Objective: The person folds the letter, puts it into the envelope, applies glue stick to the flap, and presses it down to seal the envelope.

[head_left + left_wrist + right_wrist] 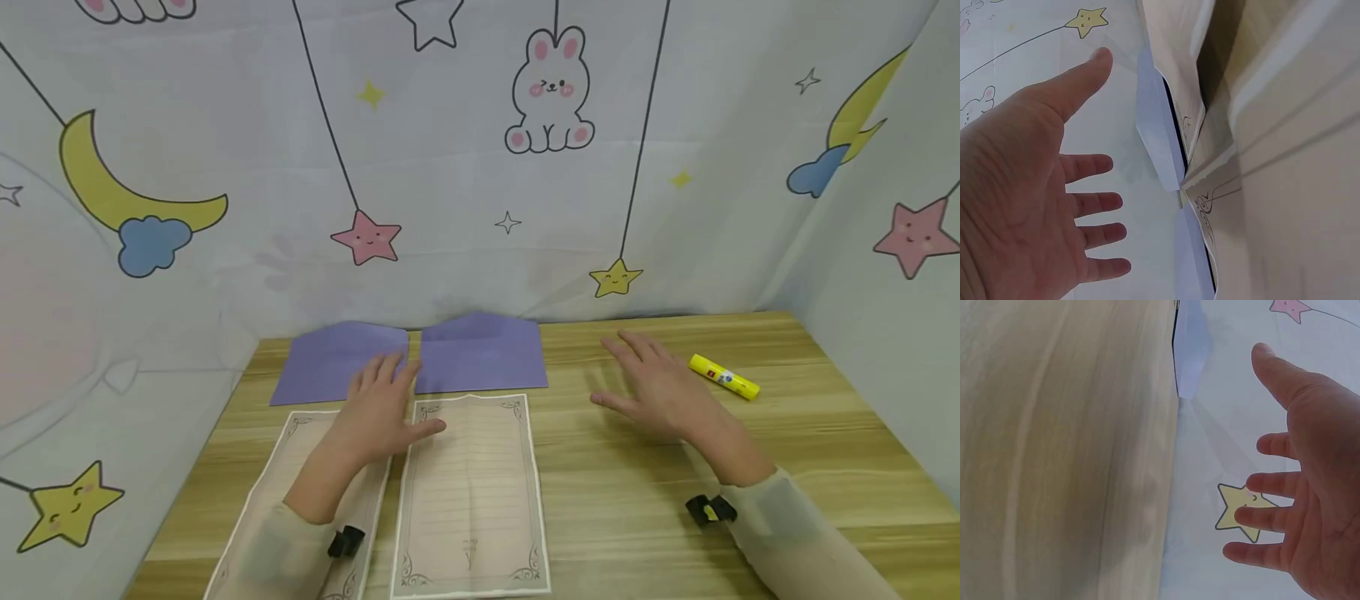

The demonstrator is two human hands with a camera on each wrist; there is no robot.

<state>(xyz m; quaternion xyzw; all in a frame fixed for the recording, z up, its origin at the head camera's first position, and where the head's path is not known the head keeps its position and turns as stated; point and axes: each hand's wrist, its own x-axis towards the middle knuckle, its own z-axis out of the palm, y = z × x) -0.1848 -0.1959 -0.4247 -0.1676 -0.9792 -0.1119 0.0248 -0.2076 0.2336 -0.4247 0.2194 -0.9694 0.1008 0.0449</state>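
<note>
Below the left hand, toward seven o'clock, one bordered sheet lies on the table, its long axis leaning from one to seven. At its three o'clock lies the second bordered sheet, its axis from twelve to six. The left hand has its fingers extended and spread, gripping nothing; the right hand is the same. Two purple envelopes lie at twelve o'clock, their peaks pointing to twelve. One glue stick, at the right hand's three o'clock, points from ten to four.
</note>
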